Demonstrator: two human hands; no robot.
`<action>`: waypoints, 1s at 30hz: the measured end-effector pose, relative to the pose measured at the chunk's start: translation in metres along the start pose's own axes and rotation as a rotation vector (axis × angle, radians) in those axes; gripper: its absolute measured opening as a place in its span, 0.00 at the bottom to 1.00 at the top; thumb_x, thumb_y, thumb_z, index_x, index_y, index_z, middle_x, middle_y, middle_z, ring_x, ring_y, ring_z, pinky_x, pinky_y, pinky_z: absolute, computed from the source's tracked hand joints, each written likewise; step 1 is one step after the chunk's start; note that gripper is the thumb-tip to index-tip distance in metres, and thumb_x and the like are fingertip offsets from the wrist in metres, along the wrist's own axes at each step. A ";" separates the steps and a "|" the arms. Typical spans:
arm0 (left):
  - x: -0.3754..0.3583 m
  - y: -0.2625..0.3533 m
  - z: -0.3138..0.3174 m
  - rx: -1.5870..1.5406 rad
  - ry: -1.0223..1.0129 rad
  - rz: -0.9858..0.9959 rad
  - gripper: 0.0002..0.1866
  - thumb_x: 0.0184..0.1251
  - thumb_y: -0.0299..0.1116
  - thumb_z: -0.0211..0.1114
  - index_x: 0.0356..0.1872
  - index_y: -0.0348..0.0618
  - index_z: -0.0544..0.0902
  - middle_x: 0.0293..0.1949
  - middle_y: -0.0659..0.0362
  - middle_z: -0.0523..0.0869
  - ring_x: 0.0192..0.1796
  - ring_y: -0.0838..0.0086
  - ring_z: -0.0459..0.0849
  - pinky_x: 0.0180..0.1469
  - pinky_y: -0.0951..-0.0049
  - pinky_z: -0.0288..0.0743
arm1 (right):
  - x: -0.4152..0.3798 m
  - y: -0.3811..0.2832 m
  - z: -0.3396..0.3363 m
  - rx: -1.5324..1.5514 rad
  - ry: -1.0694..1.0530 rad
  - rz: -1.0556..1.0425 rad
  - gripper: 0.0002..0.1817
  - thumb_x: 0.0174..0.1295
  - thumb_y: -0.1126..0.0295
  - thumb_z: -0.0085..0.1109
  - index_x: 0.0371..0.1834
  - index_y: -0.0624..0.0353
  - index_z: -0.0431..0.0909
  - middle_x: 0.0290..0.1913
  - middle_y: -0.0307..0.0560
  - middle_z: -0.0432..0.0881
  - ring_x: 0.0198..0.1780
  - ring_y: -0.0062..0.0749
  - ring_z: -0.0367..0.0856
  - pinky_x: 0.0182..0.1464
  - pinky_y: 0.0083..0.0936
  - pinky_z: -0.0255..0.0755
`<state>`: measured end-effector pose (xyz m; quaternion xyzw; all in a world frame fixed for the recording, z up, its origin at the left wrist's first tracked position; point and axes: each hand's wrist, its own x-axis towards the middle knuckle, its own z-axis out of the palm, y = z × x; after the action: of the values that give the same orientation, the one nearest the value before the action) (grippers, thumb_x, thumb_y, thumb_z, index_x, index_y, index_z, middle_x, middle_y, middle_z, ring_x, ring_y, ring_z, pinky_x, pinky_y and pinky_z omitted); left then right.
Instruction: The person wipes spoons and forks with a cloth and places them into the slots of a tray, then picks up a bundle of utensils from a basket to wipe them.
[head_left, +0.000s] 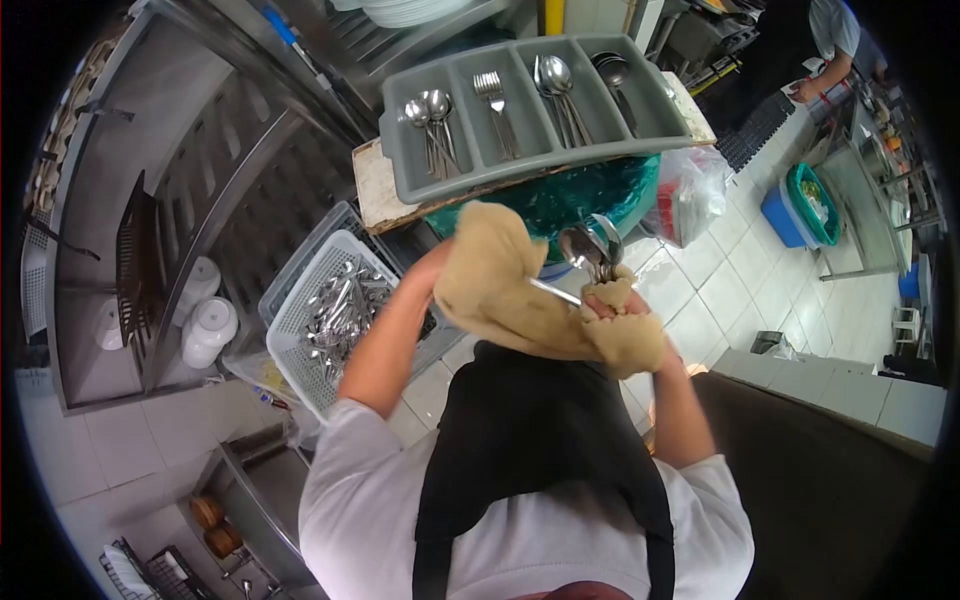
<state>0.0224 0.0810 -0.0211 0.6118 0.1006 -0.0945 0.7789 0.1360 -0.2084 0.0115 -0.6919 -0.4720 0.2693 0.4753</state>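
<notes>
- A kitchen with a white tiled floor (700, 285) surrounds the person; at far left, white cups (210, 330) stand by metal shelving (90, 215).
- Next comes a white perforated basket (291, 362), heaped with jumbled cutlery (345, 310), beside the left forearm (388, 345).
- The left hand is covered by a tan cloth (490, 285), so I cannot tell how its fingers stand.
- Ahead, a grey tray (590, 156) of four compartments holds, left to right, small spoons (440, 125), forks (497, 105), larger spoons (563, 95) and dark-bowled utensils (615, 80). A green bag (560, 205) hangs below.
- The right hand (612, 300) has its fingers curled around several spoons (590, 248), bowls upward, with cloth bunched about it. They are in front of the tray, apart from it.
- Right of the tray is a clear plastic bag (695, 200); farther right, a blue bin (785, 222) with a green liner, and another person (830, 40) near the upper corner.
</notes>
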 end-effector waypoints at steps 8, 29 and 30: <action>-0.007 0.051 0.020 0.215 0.166 0.341 0.17 0.61 0.30 0.62 0.51 0.40 0.76 0.51 0.57 0.78 0.49 0.72 0.79 0.51 0.73 0.74 | 0.012 -0.035 0.017 0.500 0.072 0.195 0.01 0.64 0.72 0.57 0.35 0.56 0.77 0.30 0.31 0.76 0.33 0.18 0.75 0.34 0.16 0.69; -0.040 0.090 0.011 0.736 0.083 0.413 0.23 0.54 0.36 0.66 0.51 0.40 0.76 0.51 0.53 0.79 0.48 0.72 0.79 0.51 0.71 0.72 | 0.026 -0.054 -0.003 0.352 -0.104 0.098 0.06 0.66 0.67 0.54 0.31 0.55 0.75 0.30 0.32 0.75 0.32 0.16 0.73 0.33 0.16 0.68; -0.047 0.094 0.004 0.694 -0.090 0.338 0.24 0.52 0.36 0.67 0.52 0.39 0.76 0.52 0.52 0.79 0.49 0.71 0.79 0.52 0.70 0.72 | 0.027 -0.061 -0.015 0.552 -0.223 0.234 0.07 0.65 0.67 0.54 0.30 0.55 0.75 0.29 0.32 0.74 0.32 0.15 0.72 0.33 0.16 0.67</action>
<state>0.0030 0.1005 0.0802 0.8421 -0.0739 -0.0197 0.5338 0.1353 -0.1835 0.0751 -0.5527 -0.3476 0.5142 0.5561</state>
